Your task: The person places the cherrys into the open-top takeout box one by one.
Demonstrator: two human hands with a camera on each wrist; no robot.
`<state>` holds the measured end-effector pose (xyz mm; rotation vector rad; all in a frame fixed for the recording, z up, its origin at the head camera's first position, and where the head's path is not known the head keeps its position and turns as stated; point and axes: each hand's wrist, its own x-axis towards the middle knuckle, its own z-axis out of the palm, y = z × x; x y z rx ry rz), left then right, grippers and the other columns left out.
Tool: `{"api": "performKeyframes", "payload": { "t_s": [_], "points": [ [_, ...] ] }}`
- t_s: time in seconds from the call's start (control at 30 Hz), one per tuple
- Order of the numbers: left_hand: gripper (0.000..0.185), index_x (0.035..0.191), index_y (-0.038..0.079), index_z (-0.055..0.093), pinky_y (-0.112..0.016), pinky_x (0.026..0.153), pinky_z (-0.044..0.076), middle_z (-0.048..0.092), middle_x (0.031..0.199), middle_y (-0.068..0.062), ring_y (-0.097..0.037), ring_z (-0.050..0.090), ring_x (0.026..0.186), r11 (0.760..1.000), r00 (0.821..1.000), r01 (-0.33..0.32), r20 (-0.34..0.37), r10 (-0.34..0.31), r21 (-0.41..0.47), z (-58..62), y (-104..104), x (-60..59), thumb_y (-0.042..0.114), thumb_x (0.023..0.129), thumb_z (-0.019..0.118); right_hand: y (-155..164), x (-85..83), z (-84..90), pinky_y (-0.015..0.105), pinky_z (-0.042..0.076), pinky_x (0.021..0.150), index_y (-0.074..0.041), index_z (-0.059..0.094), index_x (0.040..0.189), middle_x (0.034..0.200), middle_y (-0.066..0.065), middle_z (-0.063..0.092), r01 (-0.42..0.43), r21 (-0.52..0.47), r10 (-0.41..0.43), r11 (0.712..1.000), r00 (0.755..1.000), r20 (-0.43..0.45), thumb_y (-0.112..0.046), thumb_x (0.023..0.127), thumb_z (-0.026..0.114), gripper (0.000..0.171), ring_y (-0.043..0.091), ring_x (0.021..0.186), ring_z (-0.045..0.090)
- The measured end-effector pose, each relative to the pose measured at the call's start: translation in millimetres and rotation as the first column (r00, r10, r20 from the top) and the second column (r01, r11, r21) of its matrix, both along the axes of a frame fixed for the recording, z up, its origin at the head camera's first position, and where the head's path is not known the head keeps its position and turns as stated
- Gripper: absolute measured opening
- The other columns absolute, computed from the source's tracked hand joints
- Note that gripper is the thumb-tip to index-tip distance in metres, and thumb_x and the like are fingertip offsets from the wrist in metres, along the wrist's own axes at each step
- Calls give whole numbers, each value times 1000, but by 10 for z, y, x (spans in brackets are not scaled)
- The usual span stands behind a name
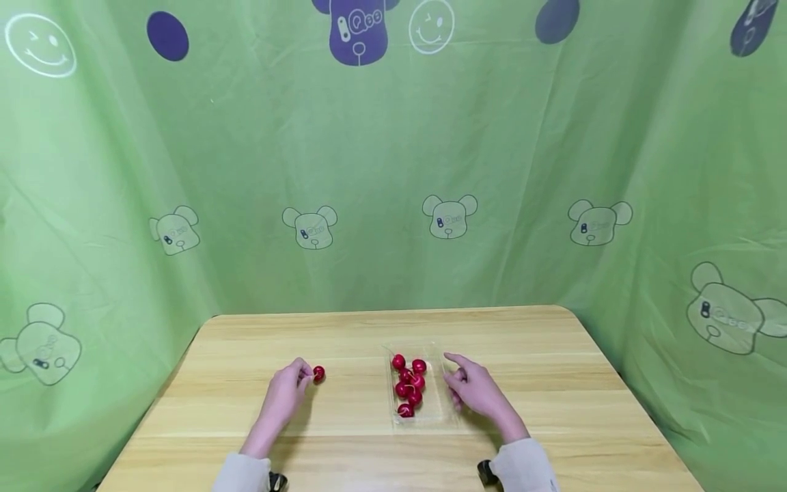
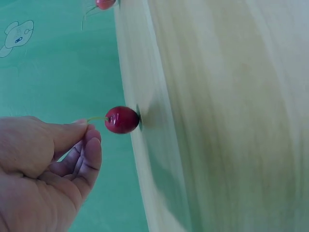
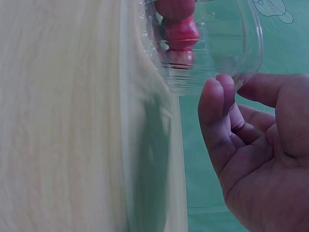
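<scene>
My left hand (image 1: 287, 389) pinches a red cherry (image 1: 319, 374) by its thin green stem, between thumb and fingertips. In the left wrist view that cherry (image 2: 122, 120) is at or just above the tabletop; whether it touches cannot be told. Several more cherries (image 1: 419, 382) lie in a clear plastic container (image 1: 438, 403) near the table's middle, bunched toward its left side. At the container's right edge, my right hand (image 1: 479, 393) holds the rim with thumb and curled fingers. The right wrist view shows the fingertips (image 3: 212, 94) against the transparent wall.
The light wood table (image 1: 541, 355) extends around both hands, with rounded far corners. A green curtain (image 1: 381, 273) printed with bear heads hangs behind it and along both sides. Bare wood lies between the held cherry and the container.
</scene>
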<state>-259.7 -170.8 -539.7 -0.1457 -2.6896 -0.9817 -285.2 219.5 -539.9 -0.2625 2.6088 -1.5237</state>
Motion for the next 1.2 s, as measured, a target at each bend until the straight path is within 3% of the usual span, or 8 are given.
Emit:
{"api": "performKeyframes", "payload": {
  "t_s": [0.37,0.7,0.97,1.2],
  "points": [
    [4,102,3,66,-21,65,52,70,90,-13,-14,60,75,991,998,-4,57,-3,133,72,22,9,5,98,67,7,1,-14,36,58,52,-1,41,155,79,18,67,-4,-4,4,1000,1000,4,-6,103,59,55,23,57,63],
    [4,102,5,66,-21,71,55,71,94,-14,-19,66,84,981,998,-8,62,-5,193,117,42,25,5,98,66,3,27,23,33,57,51,-1,41,155,78,17,66,-8,-12,8,1000,1000,5,-6,104,59,55,20,56,61],
    [4,104,6,66,-20,77,56,69,99,-18,-18,65,87,939,993,14,105,-53,345,205,88,49,7,100,66,2,33,31,33,57,51,0,41,155,77,17,66,-8,-8,8,1000,1000,-6,-6,104,59,55,19,55,61],
    [6,104,5,66,-22,78,57,68,94,-11,-28,67,91,919,993,37,92,-79,392,249,153,61,5,98,67,-2,39,31,31,57,51,-1,41,155,79,17,67,3,-3,-3,1000,1000,7,-6,104,59,55,20,57,62]
  ]
}}
